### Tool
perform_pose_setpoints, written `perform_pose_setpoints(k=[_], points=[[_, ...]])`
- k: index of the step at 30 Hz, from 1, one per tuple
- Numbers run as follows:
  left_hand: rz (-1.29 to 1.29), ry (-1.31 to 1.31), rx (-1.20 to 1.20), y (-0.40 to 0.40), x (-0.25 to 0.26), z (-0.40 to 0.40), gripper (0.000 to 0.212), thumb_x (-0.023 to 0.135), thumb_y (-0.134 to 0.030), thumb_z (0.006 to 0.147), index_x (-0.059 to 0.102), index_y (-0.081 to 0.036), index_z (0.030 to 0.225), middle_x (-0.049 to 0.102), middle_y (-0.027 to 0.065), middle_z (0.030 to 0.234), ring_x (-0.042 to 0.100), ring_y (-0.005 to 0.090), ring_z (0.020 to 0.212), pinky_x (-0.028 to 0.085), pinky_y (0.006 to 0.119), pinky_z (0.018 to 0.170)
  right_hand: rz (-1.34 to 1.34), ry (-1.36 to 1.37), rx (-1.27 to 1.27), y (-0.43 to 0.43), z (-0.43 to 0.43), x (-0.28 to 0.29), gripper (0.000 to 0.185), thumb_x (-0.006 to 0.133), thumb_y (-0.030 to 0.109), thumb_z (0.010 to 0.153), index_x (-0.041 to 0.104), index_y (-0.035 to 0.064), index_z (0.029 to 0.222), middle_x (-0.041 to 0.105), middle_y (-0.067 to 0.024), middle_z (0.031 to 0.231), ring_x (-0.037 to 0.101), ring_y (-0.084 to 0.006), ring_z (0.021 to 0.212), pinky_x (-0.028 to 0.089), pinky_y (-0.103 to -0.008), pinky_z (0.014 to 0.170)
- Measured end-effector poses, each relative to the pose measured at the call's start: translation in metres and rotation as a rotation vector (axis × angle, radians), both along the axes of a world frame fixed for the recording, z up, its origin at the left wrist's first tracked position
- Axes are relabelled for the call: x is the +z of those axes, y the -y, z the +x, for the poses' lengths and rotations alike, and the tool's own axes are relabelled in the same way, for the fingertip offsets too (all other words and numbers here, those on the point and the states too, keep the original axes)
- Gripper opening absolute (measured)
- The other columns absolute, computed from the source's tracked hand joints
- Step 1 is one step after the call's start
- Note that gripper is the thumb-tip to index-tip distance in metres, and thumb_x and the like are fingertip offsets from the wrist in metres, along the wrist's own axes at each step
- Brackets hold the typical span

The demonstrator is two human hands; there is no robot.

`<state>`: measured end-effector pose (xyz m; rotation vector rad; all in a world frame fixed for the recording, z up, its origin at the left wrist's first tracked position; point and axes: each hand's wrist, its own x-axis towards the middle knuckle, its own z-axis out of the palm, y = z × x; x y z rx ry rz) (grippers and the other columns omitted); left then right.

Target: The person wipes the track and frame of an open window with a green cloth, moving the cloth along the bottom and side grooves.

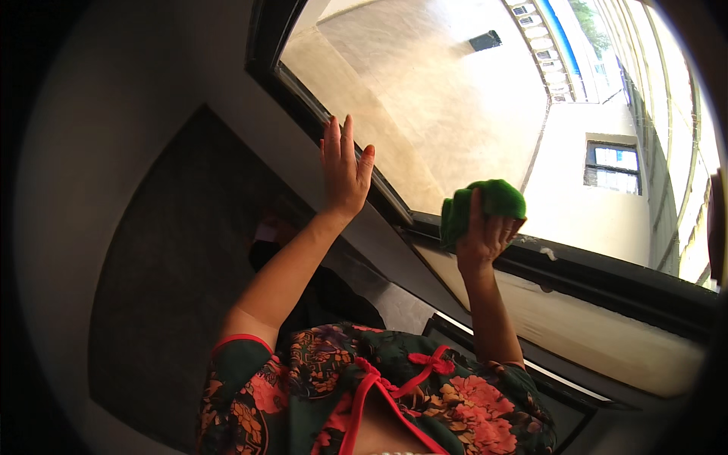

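A folded green cloth [500, 196] is in my right hand [483, 239], pressed to the lower part of a window pane [443, 102] just above the dark bottom rail [591, 267]. My fingers lie spread over the cloth. To the left, my left hand [347, 170] is raised with its fingers up and holds nothing. It overlaps the dark side frame [307, 96] of the window; whether it touches the frame I cannot tell.
Below the bottom rail runs another strip of glass [603, 341]. A dark floor [187, 273] lies at the lower left beside pale walls. Through the glass show a paved yard, a white wall with a small window [613, 168] and a balustrade [540, 45].
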<state>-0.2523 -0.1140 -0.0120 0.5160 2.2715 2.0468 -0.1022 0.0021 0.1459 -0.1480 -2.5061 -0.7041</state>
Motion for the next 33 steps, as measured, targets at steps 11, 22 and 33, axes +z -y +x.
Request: perform_pose_setpoints(k=[11, 22, 33], points=[[-0.113, -0.014, 0.084, 0.000, -0.032, -0.045, 0.097, 0.035, -0.067, 0.091, -0.002, 0.002, 0.149, 0.000, 0.0343, 0.151, 0.001, 0.0416, 0.144, 0.008, 0.059, 0.112, -0.142, 0.487, 0.049, 0.028, 0.005, -0.053, 0.054, 0.053, 0.009, 0.076, 0.056, 0.0132, 0.131, 0.057, -0.0071, 0.117, 0.055, -0.0206, 0.112, 0.027, -0.0417, 0.112], [-0.057, -0.022, 0.086, -0.007, -0.036, -0.042, 0.100, 0.034, -0.071, 0.088, 0.000, 0.000, 0.149, -0.001, 0.0330, 0.152, 0.003, 0.0428, 0.143, 0.009, 0.058, 0.112, 0.025, 0.308, -0.056, 0.012, 0.034, -0.029, 0.041, 0.056, 0.012, 0.082, 0.065, 0.0165, 0.122, 0.059, -0.0055, 0.115, 0.053, -0.0242, 0.114, 0.013, -0.0488, 0.116], [-0.103, -0.048, 0.107, -0.006, -0.061, -0.048, 0.095, 0.031, -0.070, 0.090, 0.000, -0.003, 0.150, 0.001, 0.0270, 0.155, 0.005, 0.0401, 0.144, 0.011, 0.058, 0.111, -0.138, -0.079, -0.017, 0.034, 0.027, 0.077, 0.036, 0.052, -0.008, 0.072, 0.073, 0.0033, 0.099, 0.063, -0.0182, 0.107, 0.058, -0.0340, 0.105, 0.038, -0.0485, 0.100]])
